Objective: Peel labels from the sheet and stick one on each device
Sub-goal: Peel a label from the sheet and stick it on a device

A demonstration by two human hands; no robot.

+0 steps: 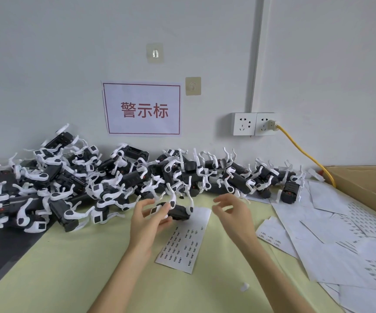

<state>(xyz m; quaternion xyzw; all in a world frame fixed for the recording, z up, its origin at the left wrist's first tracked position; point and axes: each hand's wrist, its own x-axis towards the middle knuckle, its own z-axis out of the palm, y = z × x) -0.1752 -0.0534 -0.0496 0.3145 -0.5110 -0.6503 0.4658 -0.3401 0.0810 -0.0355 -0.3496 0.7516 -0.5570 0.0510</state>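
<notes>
The label sheet lay flat on the pale green counter, with bare surface open toward the near edge and to the sheet's left. Just above the sheet's far end, the left hand pinched one black-and-white device between thumb and fingers. The right hand hovered just right of it, fingers loosely curled, holding nothing. Beyond the sheet a pile of devices, too many to count, ran along the wall. Right of the sheet lay several loose sheets and one cardboard box.
</notes>
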